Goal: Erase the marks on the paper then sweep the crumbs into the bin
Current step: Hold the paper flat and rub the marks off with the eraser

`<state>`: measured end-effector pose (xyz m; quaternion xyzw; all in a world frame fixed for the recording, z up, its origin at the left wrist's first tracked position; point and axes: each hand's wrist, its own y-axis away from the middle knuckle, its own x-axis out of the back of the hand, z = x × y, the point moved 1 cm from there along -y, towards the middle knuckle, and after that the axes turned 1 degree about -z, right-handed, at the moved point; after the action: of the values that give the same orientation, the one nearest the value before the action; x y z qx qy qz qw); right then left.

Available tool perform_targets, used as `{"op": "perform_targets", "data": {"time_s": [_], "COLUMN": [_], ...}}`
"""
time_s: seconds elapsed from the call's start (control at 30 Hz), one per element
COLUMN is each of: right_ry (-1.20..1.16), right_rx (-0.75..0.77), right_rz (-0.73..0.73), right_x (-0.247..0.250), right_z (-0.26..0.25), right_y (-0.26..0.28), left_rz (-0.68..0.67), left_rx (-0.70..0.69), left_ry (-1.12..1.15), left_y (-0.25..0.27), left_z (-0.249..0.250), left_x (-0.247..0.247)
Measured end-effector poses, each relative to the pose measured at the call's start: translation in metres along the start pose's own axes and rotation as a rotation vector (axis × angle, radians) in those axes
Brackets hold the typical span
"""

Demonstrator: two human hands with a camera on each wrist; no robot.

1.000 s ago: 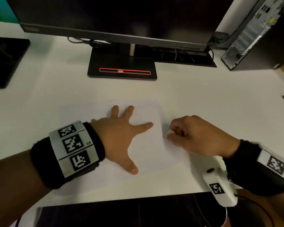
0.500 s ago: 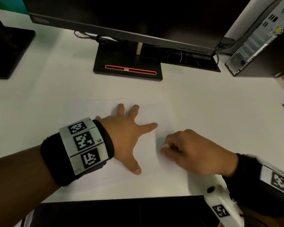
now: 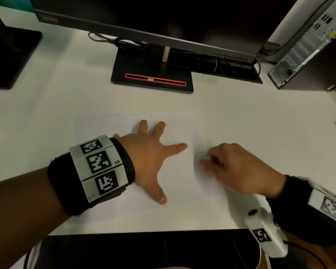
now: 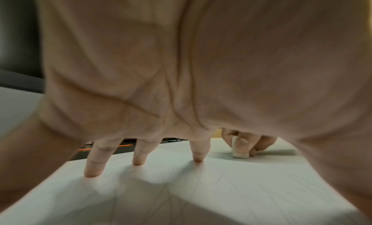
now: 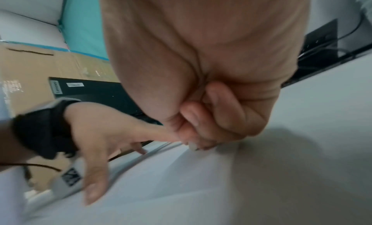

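Spanning the white counter (image 3: pixel 241 117), paper (image 3: pixel 182 183) near its front edge, pinned flat under left hand (image 3: pixel 149 162), fingers spread; right hand (image 3: pixel 239 169) pinching white eraser (image 4: pixel 239 153) against the sheet's right side.

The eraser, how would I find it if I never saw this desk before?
Start at the big black monitor and come down the white desk to the paper. At its right side, the right hand pinches the eraser against the sheet. It is a small pale block, the only loose thing there, unlike the flat left hand beside it.
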<state>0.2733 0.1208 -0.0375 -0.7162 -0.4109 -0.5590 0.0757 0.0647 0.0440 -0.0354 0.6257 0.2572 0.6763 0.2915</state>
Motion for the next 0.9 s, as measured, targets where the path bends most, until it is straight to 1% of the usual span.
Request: {"op": "perform_targets", "data": {"time_s": [0.07, 0.13, 0.17, 0.23, 0.3, 0.4, 0.47, 0.53, 0.6, 0.7, 0.77, 0.83, 0.9], "right_ry": [0.007, -0.02, -0.033, -0.046, -0.04, -0.02, -0.053, -0.066, -0.048, -0.021, -0.056, -0.089, -0.083], "right_rx": [0.072, 0.091, 0.066, -0.012, -0.018, 0.065, 0.044, -0.023, -0.027, 0.069, 0.066, 0.002, -0.007], "right_rz": [-0.056, -0.117, -0.112, -0.035, 0.014, -0.08, -0.111, -0.053, -0.004, -0.08, -0.115, -0.065, -0.01], "right_x": [-0.008, -0.013, -0.01, -0.002, -0.003, -0.016, -0.014, -0.006, -0.005, -0.021, -0.023, -0.014, -0.013], "right_z": [-0.011, -0.014, -0.01, 0.0, -0.001, -0.017, -0.014, -0.004, -0.005, -0.022, -0.023, -0.013, -0.012], "right_y": [0.009, 0.013, 0.009, 0.001, 0.001, 0.013, 0.011, 0.003, 0.003, 0.017, 0.017, 0.01, 0.008], "left_rz": [0.0, -0.001, -0.001, -0.003, -0.001, 0.003, 0.006, 0.005, 0.006, 0.012, 0.016, 0.014, 0.014], "left_rx": [-0.002, -0.009, -0.008, -0.004, -0.004, -0.006, -0.008, -0.006, -0.005, -0.005, -0.005, -0.008, -0.009], "left_ry": [0.001, 0.001, 0.0, 0.0, 0.003, 0.002, -0.002, -0.006, -0.001, 0.001, -0.001, -0.003, 0.002], "left_y": [0.0, 0.0, -0.001, -0.002, -0.002, -0.002, -0.003, -0.004, -0.004, -0.003, -0.004, -0.004, -0.004], "left_z": [0.0, -0.001, -0.001, -0.001, 0.0, -0.001, -0.002, -0.002, -0.001, -0.001, -0.002, -0.002, -0.002], "left_x": [0.0, 0.0, 0.0, 0.0, -0.001, -0.001, -0.002, -0.002, -0.002, -0.003, -0.003, -0.003, -0.002]}}
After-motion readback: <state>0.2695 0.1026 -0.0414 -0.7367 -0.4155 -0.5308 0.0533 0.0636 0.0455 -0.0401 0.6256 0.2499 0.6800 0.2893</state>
